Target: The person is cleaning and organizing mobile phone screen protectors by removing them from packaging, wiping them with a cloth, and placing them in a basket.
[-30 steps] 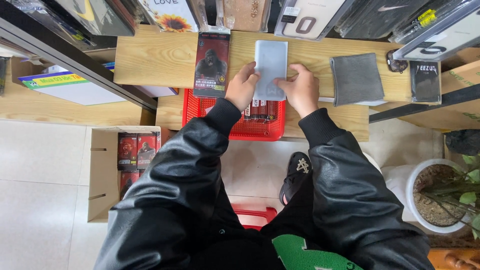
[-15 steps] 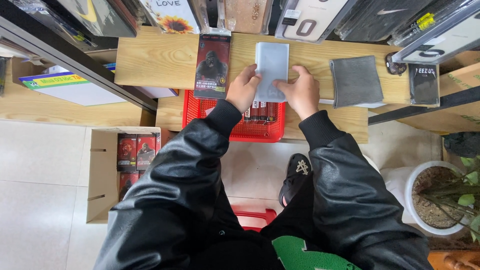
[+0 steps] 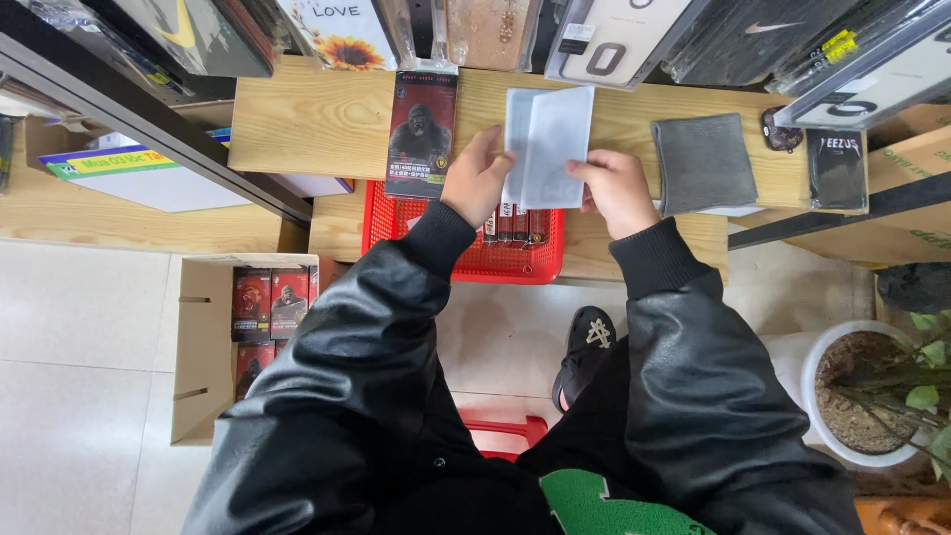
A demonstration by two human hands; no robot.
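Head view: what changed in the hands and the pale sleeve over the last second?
The pale sleeve, flat before, now shows two offset layers, fanned apart between the left hand and right hand, both still gripping it. The dark box, grey cloth and red basket stayed put.

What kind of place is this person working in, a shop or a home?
Probably a small phone-accessory shop or its packing bench. Phone cases hang in a row above the wooden counter, a cardboard box on the floor holds identical dark retail packs, and both hands hold a pale flat sleeve.
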